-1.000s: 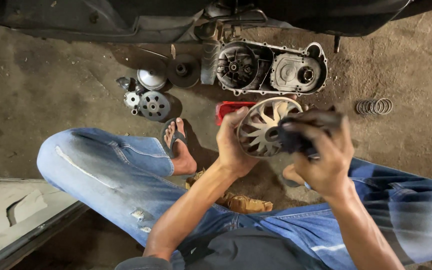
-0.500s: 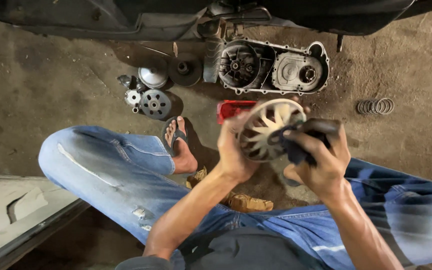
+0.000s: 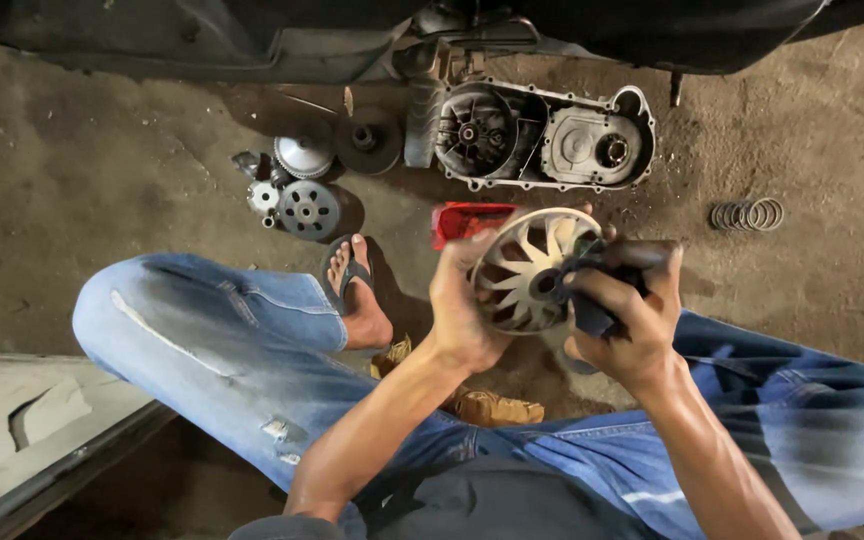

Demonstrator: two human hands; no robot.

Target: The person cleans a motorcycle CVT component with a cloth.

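Observation:
My left hand (image 3: 462, 305) grips the left rim of a round metal pulley disc with fan blades (image 3: 524, 272), held up in front of me with the bladed face toward the camera. My right hand (image 3: 627, 315) presses a dark cloth (image 3: 607, 275) against the disc's centre and right side. Both hands hover above my lap, over my blue jeans (image 3: 202, 345).
On the dirt floor lie an open engine transmission case (image 3: 542, 135), round clutch and pulley parts (image 3: 302, 190), a red container (image 3: 467, 220) and a coil spring (image 3: 747, 213). My sandalled foot (image 3: 357, 290) rests near them. A grey slab (image 3: 22, 430) sits at lower left.
The disc has tilted so its bladed face now points more toward the camera, and my right hand with the cloth has shifted across its centre.

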